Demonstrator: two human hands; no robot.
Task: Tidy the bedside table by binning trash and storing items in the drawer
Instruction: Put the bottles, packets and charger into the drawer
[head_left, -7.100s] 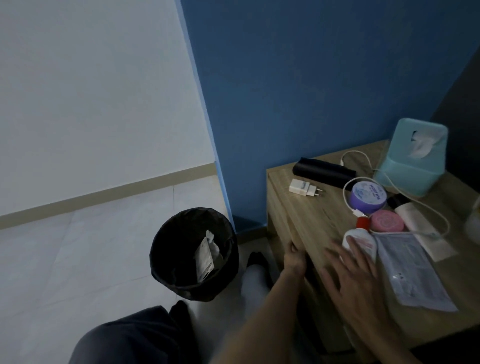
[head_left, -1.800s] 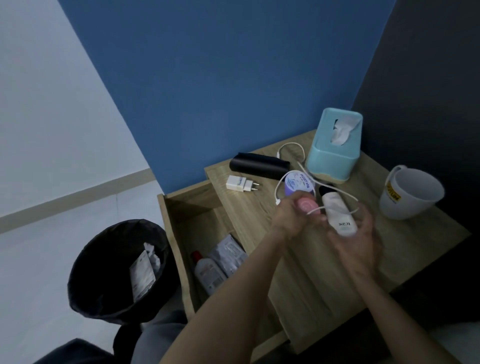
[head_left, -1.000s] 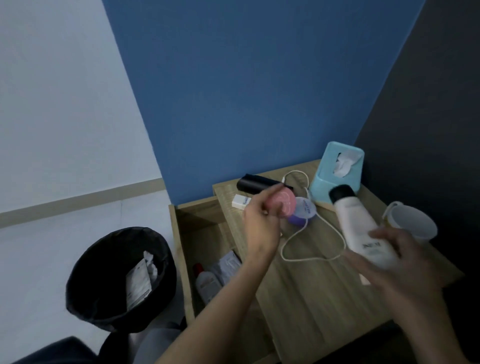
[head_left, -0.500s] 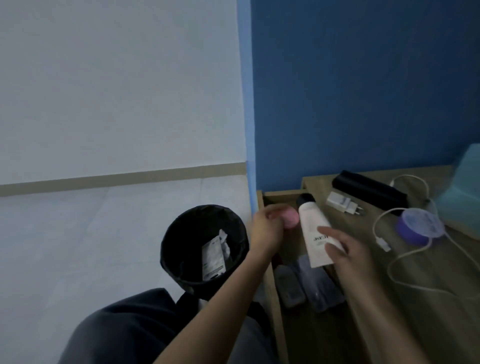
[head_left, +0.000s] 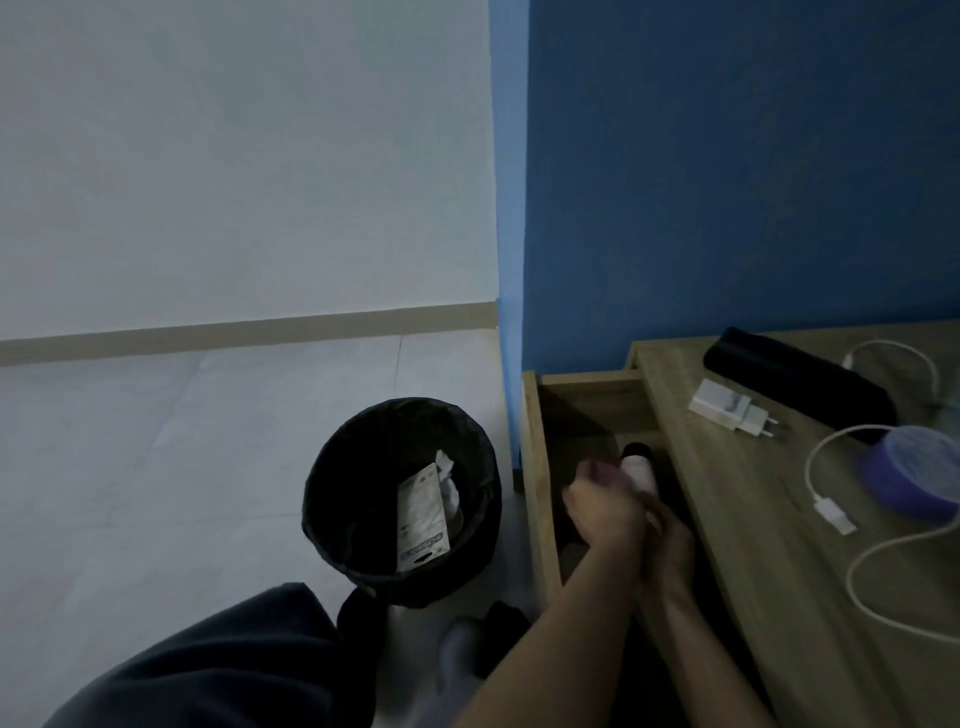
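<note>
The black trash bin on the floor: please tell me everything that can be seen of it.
The trash bin is round and lined with a black plastic bag folded over its rim. It stands upright and open on the pale tiled floor, just left of the wooden drawer, close to its side. Inside lies a flat white printed packet leaning on the wall, with crumpled white paper behind it. Neither hand touches it.

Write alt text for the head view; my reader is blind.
Both hands, left hand and right hand, reach into the open drawer with a white tube. A charger, cable and purple jar remain on top; a black bin stands beside.
</note>
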